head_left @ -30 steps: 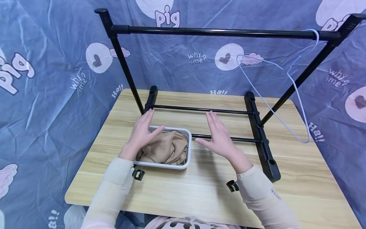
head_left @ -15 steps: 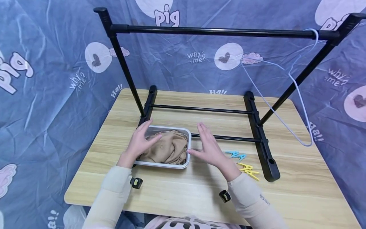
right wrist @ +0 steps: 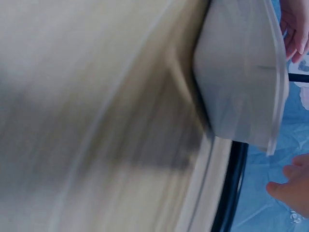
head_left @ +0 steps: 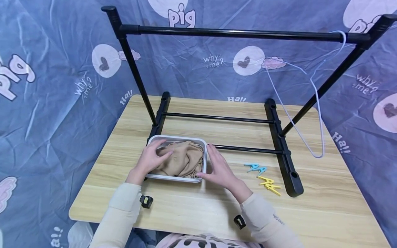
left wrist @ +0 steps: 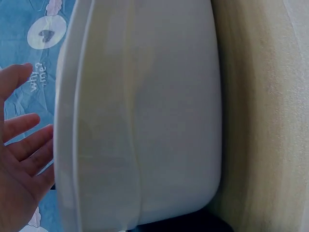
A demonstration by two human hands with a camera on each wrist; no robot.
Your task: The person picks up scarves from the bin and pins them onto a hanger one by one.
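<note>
A white plastic bin (head_left: pixel 183 179) near the table's front left holds bunched tan cloth (head_left: pixel 178 160), its fringe toward the right side. My left hand (head_left: pixel 151 159) hovers over the bin's left end, fingers spread and slightly bent. At the right rim is my right hand (head_left: pixel 221 170), thumb pointing at the near corner and fingers straight. Whether it touches the rim I cannot tell. In the left wrist view, the left hand's fingers (left wrist: pixel 31 150) stand by the rim and hold nothing. The right wrist view shows the right hand (right wrist: pixel 294 186) beyond the bin's side (right wrist: pixel 236 72).
A black garment rack (head_left: pixel 217 31) stands on the wooden table (head_left: pixel 201 206), its lower bars running behind the bin. A light blue hanger (head_left: pixel 319 103) hangs at its right. Blue clothespins (head_left: pixel 255 167) and yellow clothespins (head_left: pixel 270 185) lie right of my right hand.
Both hands have come down toward the bin, the right one moving left to its rim. The clothespins, earlier behind the right arm, now show. The hanger has swung on the rack.
</note>
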